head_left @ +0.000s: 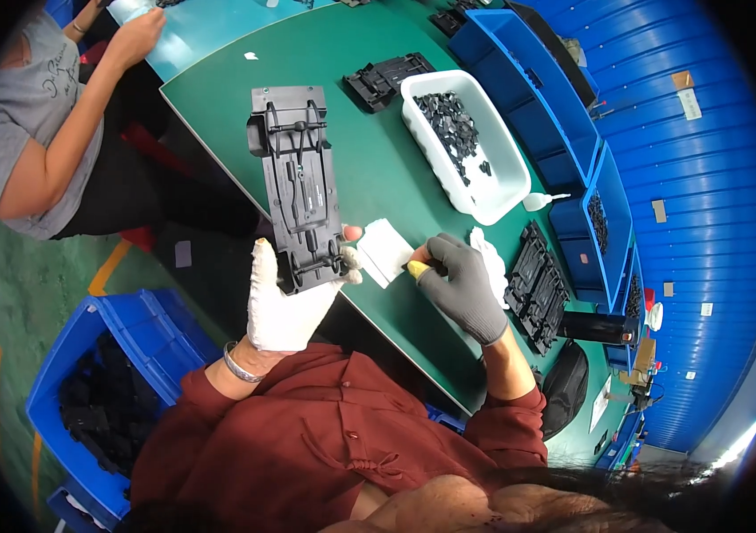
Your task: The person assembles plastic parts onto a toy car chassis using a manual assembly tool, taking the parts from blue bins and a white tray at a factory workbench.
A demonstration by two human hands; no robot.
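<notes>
Chassis, clasped only at 6 o'clock by left hand, could be tipped if loosened; right hand curled, contents indeterminable.

Pic brightly lit; glare cast on turq. tabletop approx. 11 o'clock; light streak blown out at 4; blue wall bowed approx. 2–3; corners blacked out.
</notes>
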